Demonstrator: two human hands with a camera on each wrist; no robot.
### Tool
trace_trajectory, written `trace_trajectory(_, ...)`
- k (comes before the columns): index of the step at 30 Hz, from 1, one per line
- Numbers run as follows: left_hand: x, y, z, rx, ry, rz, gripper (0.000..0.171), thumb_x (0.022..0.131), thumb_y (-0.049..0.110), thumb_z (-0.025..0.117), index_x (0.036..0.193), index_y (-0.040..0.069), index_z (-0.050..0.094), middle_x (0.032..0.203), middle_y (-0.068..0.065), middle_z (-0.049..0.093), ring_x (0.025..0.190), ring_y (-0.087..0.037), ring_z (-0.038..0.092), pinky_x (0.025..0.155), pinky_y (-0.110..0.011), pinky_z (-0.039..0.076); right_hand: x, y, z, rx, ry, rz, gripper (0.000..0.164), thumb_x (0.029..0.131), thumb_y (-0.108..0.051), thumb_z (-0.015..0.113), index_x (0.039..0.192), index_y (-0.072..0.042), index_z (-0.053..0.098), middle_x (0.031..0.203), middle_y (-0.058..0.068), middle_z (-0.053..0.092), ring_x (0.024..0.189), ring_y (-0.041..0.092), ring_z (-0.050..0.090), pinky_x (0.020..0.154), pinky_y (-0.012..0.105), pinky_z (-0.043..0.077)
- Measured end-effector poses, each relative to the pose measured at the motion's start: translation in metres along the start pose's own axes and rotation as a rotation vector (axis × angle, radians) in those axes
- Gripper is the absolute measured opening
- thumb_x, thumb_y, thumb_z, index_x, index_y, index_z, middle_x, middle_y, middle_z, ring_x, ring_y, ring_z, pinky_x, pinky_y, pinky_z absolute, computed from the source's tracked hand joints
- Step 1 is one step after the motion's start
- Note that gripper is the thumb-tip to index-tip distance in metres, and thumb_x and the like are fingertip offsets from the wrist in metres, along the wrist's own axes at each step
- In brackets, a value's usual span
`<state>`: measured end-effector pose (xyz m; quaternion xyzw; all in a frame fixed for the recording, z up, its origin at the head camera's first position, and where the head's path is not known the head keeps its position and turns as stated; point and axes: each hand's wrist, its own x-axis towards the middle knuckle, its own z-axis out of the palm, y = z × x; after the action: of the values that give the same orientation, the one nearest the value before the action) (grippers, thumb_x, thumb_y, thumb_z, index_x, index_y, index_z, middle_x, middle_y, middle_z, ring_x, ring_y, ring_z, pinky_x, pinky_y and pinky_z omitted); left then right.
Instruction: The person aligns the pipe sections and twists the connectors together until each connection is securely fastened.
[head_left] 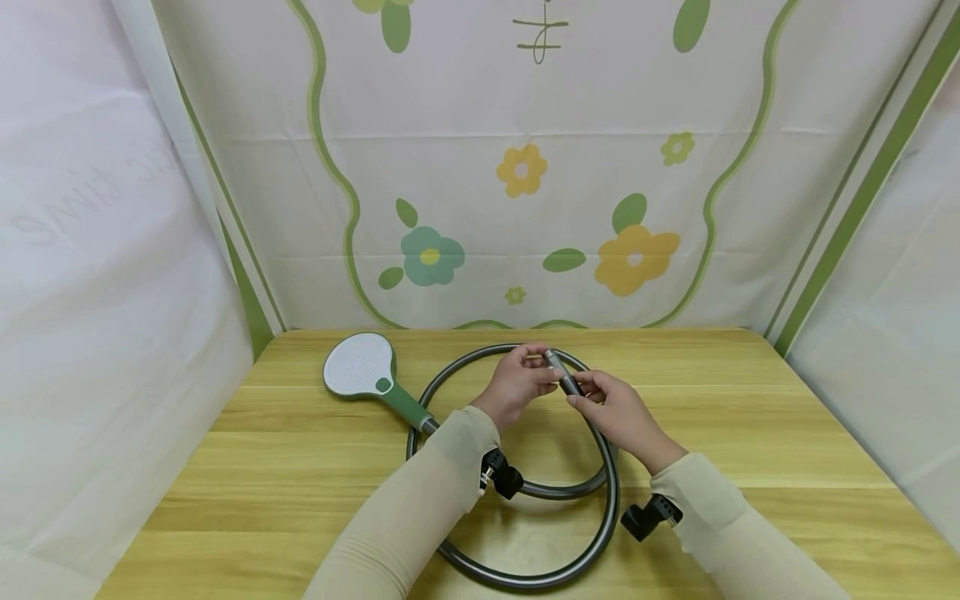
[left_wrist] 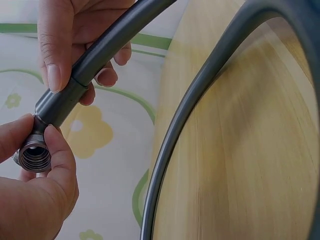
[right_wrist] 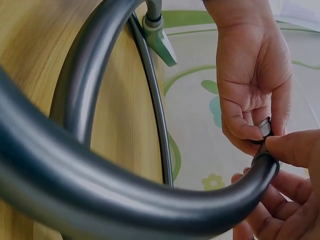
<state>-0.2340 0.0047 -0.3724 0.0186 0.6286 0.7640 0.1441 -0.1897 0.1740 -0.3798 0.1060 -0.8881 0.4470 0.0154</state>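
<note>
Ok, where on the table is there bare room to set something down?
Bare table shows right of the right sleeve, and left of the left sleeve, below the shower head. The middle is crowded: coiled hose, left hand, right hand.

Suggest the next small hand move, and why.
Probably a slight turn of the connector by the left hand to inspect its threads, the right hand bracing the hose: the left pinches the connector, its threaded mouth is open, and the right grips the hose just behind.
</note>
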Motion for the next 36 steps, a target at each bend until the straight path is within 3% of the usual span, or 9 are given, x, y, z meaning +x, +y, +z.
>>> trace_trajectory(13, -0.0006, 0.0002, -0.0007, -0.008, -0.004, -0.003, 0.049, 0.086, -0.003, 0.068, 0.132, 0.001, 0.051, 0.105, -0.01, 0.058, 0.086, -0.018, 0.063, 0.082, -0.035, 0.055, 0.0013, -0.0003, -0.0004, 0.035, -0.042, 0.043, 0.038, 0.096, -0.019, 0.06, 0.127, 0.002, 0.058, 0.101, 0.012, 0.065, 0.085, 0.02, 0.06, 0.066, 0.031, 0.05)
trace_trajectory(25, -0.0012, -0.0004, -0.0019, -0.021, -0.005, -0.007, 0.049, 0.086, -0.003, 0.068, 0.132, 0.002, 0.051, 0.106, -0.01, 0.059, 0.085, -0.017, 0.062, 0.081, -0.034, 0.055, 0.0018, 0.0008, 0.0001, 0.096, -0.077, 0.057, 0.038, 0.099, -0.017, 0.055, 0.131, 0.004, 0.054, 0.109, 0.019, 0.064, 0.094, 0.032, 0.063, 0.075, 0.035, 0.053)
trace_trajectory(36, -0.0003, -0.0014, -0.002, -0.03, -0.009, -0.012, 0.048, 0.086, -0.003, 0.068, 0.131, 0.003, 0.052, 0.107, -0.01, 0.058, 0.085, -0.017, 0.062, 0.087, -0.04, 0.054, 0.0016, 0.0012, -0.0029, 0.171, -0.142, 0.085, 0.042, 0.102, -0.02, 0.049, 0.136, 0.005, 0.049, 0.119, 0.024, 0.061, 0.099, 0.031, 0.063, 0.084, 0.041, 0.052)
